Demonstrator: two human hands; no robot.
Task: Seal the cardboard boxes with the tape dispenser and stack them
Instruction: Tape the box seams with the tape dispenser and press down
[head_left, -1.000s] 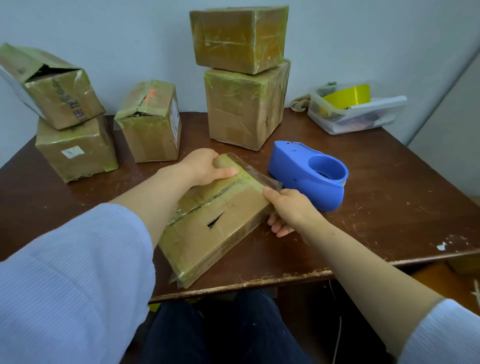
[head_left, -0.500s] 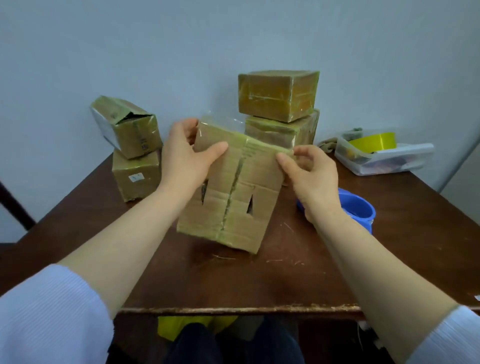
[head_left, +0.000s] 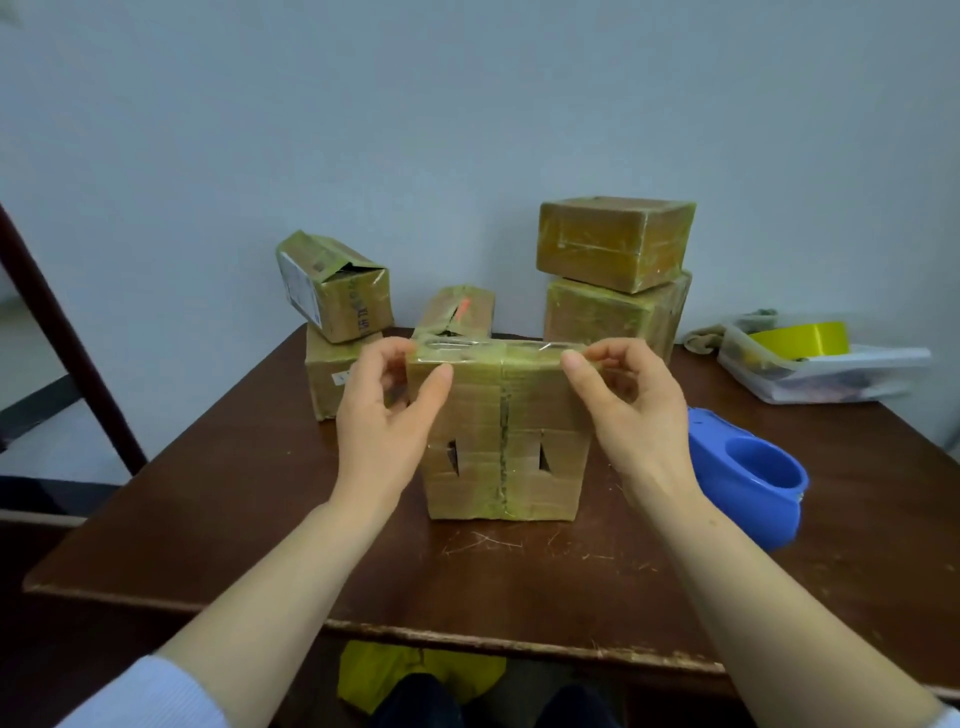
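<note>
Taped boxes stand behind in a back-right stack (head_left: 613, 244) and a back-left stack (head_left: 335, 291), with a small box (head_left: 457, 309) partly hidden by mine. The blue plastic tape dispenser (head_left: 748, 478) sits beside my right hand (head_left: 631, 415). That hand and my left hand (head_left: 382, 421) pinch the upright cardboard box (head_left: 501, 441) by its glossy taped top corners. It seems to rest on the scratched wooden table (head_left: 249, 499).

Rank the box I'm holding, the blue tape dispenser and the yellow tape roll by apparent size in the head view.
1. held box
2. blue tape dispenser
3. yellow tape roll, but it sits farther back, so unsure
</note>
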